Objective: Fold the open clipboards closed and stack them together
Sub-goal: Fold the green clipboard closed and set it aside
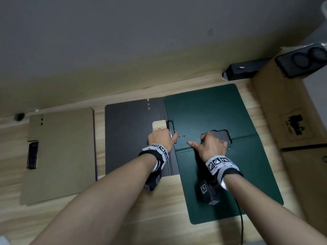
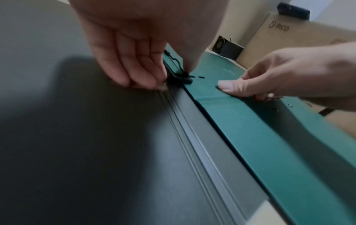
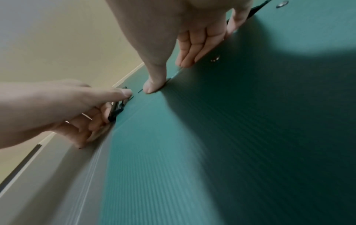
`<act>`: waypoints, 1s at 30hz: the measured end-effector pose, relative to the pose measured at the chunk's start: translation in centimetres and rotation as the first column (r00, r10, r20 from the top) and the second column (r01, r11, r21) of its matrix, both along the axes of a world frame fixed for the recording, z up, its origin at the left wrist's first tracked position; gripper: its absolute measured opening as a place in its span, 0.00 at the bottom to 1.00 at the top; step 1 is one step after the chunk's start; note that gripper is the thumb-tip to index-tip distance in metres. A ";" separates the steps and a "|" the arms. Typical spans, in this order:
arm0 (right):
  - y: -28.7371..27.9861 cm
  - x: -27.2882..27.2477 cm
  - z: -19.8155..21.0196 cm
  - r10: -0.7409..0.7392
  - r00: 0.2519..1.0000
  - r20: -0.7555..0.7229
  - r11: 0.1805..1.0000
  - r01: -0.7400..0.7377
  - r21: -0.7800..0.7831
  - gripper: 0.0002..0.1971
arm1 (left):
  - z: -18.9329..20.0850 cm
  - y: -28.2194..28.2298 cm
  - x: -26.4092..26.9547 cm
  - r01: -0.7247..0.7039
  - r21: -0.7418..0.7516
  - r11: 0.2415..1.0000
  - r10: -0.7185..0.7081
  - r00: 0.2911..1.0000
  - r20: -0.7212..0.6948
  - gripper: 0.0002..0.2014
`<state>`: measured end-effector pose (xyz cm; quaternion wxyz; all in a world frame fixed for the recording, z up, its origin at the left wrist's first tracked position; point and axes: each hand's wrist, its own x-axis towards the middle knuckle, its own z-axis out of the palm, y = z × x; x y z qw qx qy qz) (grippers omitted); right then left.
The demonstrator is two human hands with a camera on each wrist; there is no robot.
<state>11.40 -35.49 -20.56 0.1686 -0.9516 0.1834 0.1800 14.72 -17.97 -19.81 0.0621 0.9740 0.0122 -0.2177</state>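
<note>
So going L to R on the bench (image 1: 123, 206): far left there's a tan clipboard (image 1: 62, 152), looks already folded shut w/ its black clip (image 1: 32, 155) on the left side, nobody touching it. Next to it, a dark grey clipboard (image 1: 131, 138), still lying open flat, spine creases visible in the left wrist view. Overlapping its right edge is the green clipboard (image 1: 221, 147), also spread open, sitting toward the right side of the bench just beside a cardboard box (image 1: 283, 110).

Left hand (image 1: 160, 138) is at the seam where grey meets green. Grip there = fingers curled down tight around the black wire clip (image 2: 178, 76), thumb on the green side, so it's pinching the clip imo. There's a pale tab thing just beyond the fingers, can't tell what it is.

Right hand (image 1: 212, 144) is on the green one's fold line: thumb pressed flat on the cover, other fingers hooked under the edge of the cutout flap (image 1: 220, 136). So narrow grip, holding the flap edge.

Step-wise I'd say it's early: fiddling w/ the green board before closing it. Nothing stacked yet.

Next move prob needs the flap/clip sorted, then swing one green half over the other, w/o dragging the grey one underneath along. Then same for grey, then pile all 3.
</note>
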 end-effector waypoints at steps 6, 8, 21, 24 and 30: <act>-0.5 0.5 0.2 -0.033 0.999 -0.032 0.997 0.035 0.070 0.29 | 0.3 -0.2 0.9 0.174 0.099 0.980 -0.174 0.985 -0.007 0.13; -0.9 0.4 0.2 -0.073 0.997 -0.026 0.986 0.077 0.151 0.29 | 0.3 0.2 0.4 0.240 0.120 0.963 -0.238 0.971 -0.032 0.09; -1.5 -1.5 2.1 0.133 0.991 0.005 0.951 -0.129 0.281 0.26 | 3.7 3.6 -2.6 -0.034 -0.201 0.979 0.038 0.999 0.018 0.15; 0.7 -2.4 3.2 0.253 0.967 0.029 0.932 -0.252 0.259 0.27 | 5.3 6.9 -4.4 -0.067 -0.182 0.981 0.089 0.989 0.115 0.31; 4.9 -4.0 6.1 0.539 0.842 -0.009 0.816 -0.519 0.254 0.28 | 7.9 15.1 -8.4 -0.034 0.059 0.998 0.020 0.974 0.224 0.62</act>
